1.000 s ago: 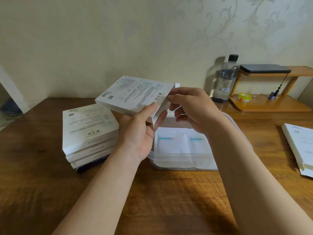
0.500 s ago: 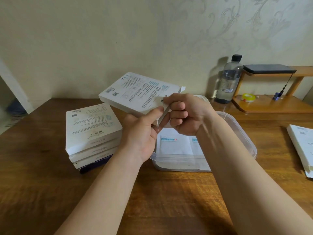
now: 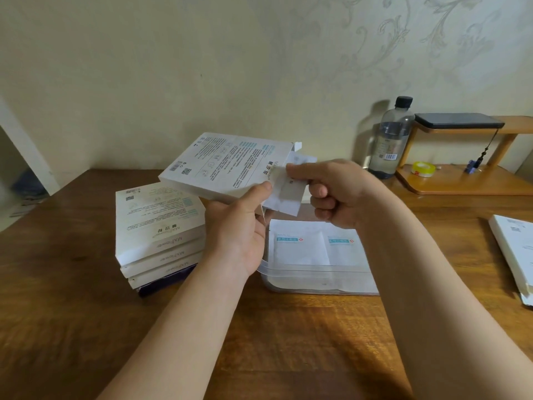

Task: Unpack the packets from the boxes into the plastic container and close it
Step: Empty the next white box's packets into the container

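Pulled packets (image 3: 284, 194) are now sticking partway out of the box (image 3: 230, 166), right end. Near centre, plastic container (image 3: 317, 277) is sitting open on the table (image 3: 288, 342), holding loose packets (image 3: 300, 249). Above it, left hand (image 3: 236, 235) is gripping the box and right hand (image 3: 337, 194) is pinching the pulled packets. Stack of boxes (image 3: 158, 226) is sitting left; bottle (image 3: 389, 140) is standing far right.

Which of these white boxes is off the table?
The box gripped by the left hand, with the right hand pinching a packet at its end. The others lie on the table: a stack, a lone box far right.
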